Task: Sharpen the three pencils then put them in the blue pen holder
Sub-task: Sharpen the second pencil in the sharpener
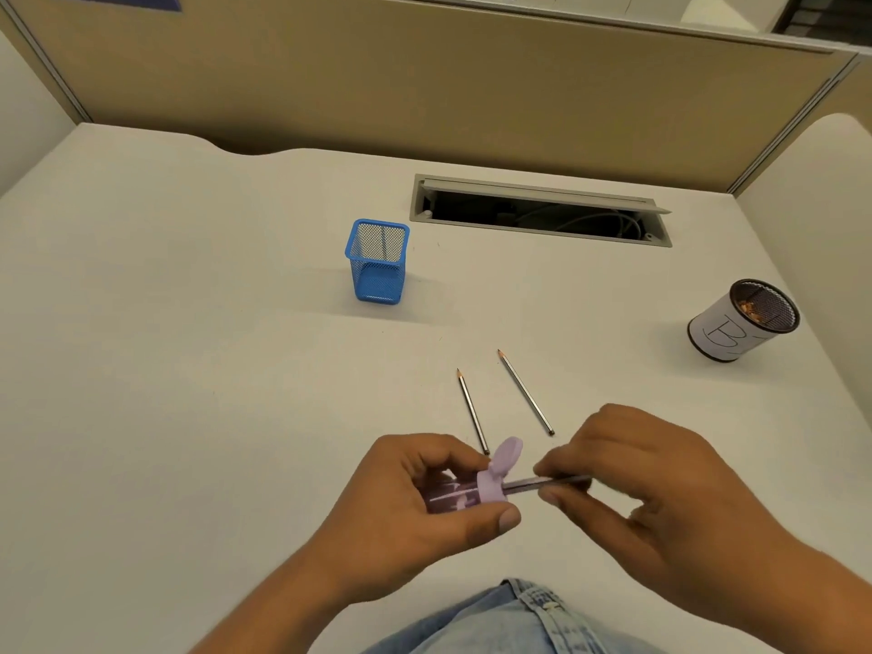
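Note:
My left hand (pixel 415 498) grips a lilac pencil sharpener (pixel 490 483) with a clear body and its flip lid raised. My right hand (pixel 632 483) pinches a grey pencil (pixel 533 484) whose tip is pushed into the sharpener's hole. Two more pencils lie on the white desk just beyond my hands, points facing away: a shorter pencil (pixel 472 410) on the left and a longer pencil (pixel 524 391) on the right. The blue mesh pen holder (pixel 377 262) stands upright farther back, left of centre; whether anything is inside it I cannot tell.
A round black mesh cup (pixel 741 321) wrapped in white paper, with shavings inside, stands at the right. An open cable slot (pixel 542 212) is set into the desk behind the blue holder. A beige partition (pixel 424 77) closes the back. My denim-clad lap (pixel 509 620) is at the bottom edge.

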`<state>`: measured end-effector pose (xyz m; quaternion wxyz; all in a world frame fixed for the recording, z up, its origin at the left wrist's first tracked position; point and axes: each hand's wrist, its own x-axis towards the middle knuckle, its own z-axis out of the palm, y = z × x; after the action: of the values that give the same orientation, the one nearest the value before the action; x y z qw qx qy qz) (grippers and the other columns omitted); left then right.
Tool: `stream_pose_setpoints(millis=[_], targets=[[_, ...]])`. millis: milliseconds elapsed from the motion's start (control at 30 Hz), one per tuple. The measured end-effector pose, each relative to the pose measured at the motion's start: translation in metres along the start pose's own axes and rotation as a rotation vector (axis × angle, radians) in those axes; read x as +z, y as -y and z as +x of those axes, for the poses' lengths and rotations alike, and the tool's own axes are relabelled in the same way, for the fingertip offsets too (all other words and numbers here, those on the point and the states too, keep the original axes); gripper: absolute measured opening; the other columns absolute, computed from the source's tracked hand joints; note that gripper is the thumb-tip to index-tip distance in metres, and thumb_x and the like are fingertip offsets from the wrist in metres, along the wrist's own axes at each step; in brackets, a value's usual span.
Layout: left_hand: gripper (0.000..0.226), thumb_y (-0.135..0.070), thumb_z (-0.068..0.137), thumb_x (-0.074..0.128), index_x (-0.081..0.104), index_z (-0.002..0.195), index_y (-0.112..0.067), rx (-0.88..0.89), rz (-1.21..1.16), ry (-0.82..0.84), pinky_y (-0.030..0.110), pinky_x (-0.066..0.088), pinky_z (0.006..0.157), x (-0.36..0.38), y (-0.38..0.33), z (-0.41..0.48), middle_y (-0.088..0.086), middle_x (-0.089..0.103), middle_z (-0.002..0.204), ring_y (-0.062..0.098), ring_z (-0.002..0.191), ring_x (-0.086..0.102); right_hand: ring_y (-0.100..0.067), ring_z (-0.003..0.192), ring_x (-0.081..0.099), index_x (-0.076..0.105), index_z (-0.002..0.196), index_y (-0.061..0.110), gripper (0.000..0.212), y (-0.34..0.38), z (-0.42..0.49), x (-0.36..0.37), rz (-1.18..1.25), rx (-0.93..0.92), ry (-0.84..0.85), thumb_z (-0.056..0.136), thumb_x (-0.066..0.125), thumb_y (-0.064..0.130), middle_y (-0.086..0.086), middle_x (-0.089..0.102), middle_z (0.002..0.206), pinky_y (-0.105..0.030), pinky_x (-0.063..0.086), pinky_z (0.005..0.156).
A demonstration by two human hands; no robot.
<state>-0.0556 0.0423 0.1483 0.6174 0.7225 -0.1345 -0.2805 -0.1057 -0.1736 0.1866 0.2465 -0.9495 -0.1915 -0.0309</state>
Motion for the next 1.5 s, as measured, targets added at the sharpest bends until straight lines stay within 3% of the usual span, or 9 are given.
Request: stream_pose_setpoints(millis=[100,300,433,567,767,900,1200,1400,1500], targets=[[0.021,-0.034,0.061,0.085,0.076,0.074,-0.020,-0.050,-0.058,0.109,0.018,0.045,0.046,-0.002,-0.004,-0.004,0.012,0.073,0.077,0.010,0.052,0.054,-0.020,0.060,0.044,0.073,0.090,0.017,0.028,0.000,-0.006,0.001,-0.229,-0.163,0.032,0.098,0.051,0.033,0.002,0.055,0.068,-0.030,0.035,0.048],[0.017,-0.026,0.065,0.088,0.073,0.072,-0.024,0.059,0.035,0.102,0.018,0.044,0.057,0.006,-0.002,-0.020,-0.009,0.063,0.062,0.005,0.055,0.054,-0.020,0.050,0.036,0.061,0.064,0.018,0.048,0.011,-0.019,0.009,-0.283,-0.169,0.027,0.101,0.036,0.034,0.002,0.045,0.055,-0.027,0.028,0.040],[0.019,-0.032,0.068,0.085,0.071,0.081,-0.028,0.348,0.241,-0.028,0.010,0.040,0.055,0.011,0.006,-0.019,-0.014,0.061,0.067,0.000,0.057,0.054,-0.009,0.054,0.041,0.052,0.068,0.031,0.043,0.015,-0.015,0.011,0.115,0.275,0.192,0.096,0.032,0.058,0.007,0.050,0.059,-0.024,0.034,0.048],[0.023,-0.035,0.073,0.082,0.067,0.089,-0.027,0.448,0.474,-0.045,0.002,0.033,0.058,0.012,0.007,-0.014,-0.020,0.058,0.073,-0.009,0.059,0.047,-0.005,0.049,0.036,0.057,0.062,0.029,0.038,0.009,-0.009,0.011,0.480,0.603,0.331,0.096,0.050,0.044,0.006,0.042,0.052,-0.021,0.031,0.053],[0.016,-0.027,0.068,0.087,0.071,0.072,-0.024,-0.012,0.043,0.101,0.018,0.045,0.057,0.012,-0.009,-0.010,-0.011,0.065,0.063,0.004,0.056,0.056,0.004,0.064,0.049,0.053,0.100,0.054,0.014,0.015,-0.011,0.001,0.122,0.149,0.198,0.094,0.040,0.056,0.033,0.054,0.080,-0.008,0.034,0.055],[0.015,-0.015,0.067,0.084,0.070,0.064,-0.019,-0.154,-0.228,0.226,0.007,0.038,0.046,0.011,-0.017,-0.010,0.009,0.062,0.069,-0.001,0.043,0.048,-0.013,0.063,0.047,0.063,0.101,0.026,0.021,0.010,-0.012,-0.008,-0.199,-0.135,0.126,0.096,0.051,0.042,0.012,0.056,0.075,-0.023,0.033,0.050],[0.018,-0.030,0.062,0.086,0.069,0.069,-0.029,0.090,-0.052,0.152,0.022,0.048,0.062,0.018,-0.015,-0.016,-0.010,0.065,0.065,0.009,0.060,0.057,-0.020,0.058,0.022,0.068,0.068,0.015,0.030,0.013,-0.017,-0.001,-0.324,-0.239,-0.041,0.094,0.055,0.025,-0.003,0.041,0.055,-0.030,0.027,0.040],[0.019,-0.035,0.083,0.074,0.068,0.094,-0.020,0.692,0.531,0.020,0.022,0.048,0.050,0.016,-0.002,-0.005,-0.004,0.066,0.077,0.011,0.063,0.058,-0.006,0.049,0.044,0.062,0.068,0.022,0.031,0.021,-0.014,0.000,0.436,0.524,0.225,0.091,0.060,0.042,0.004,0.054,0.054,-0.017,0.032,0.048],[0.019,-0.038,0.091,0.063,0.062,0.099,-0.021,0.835,0.763,0.044,0.028,0.049,0.044,0.015,0.004,-0.003,0.001,0.069,0.080,0.019,0.063,0.061,-0.012,0.039,0.023,0.066,0.063,0.017,0.022,0.017,-0.008,-0.001,0.955,0.873,0.424,0.080,0.068,0.030,0.003,0.031,0.043,-0.020,0.020,0.041]])
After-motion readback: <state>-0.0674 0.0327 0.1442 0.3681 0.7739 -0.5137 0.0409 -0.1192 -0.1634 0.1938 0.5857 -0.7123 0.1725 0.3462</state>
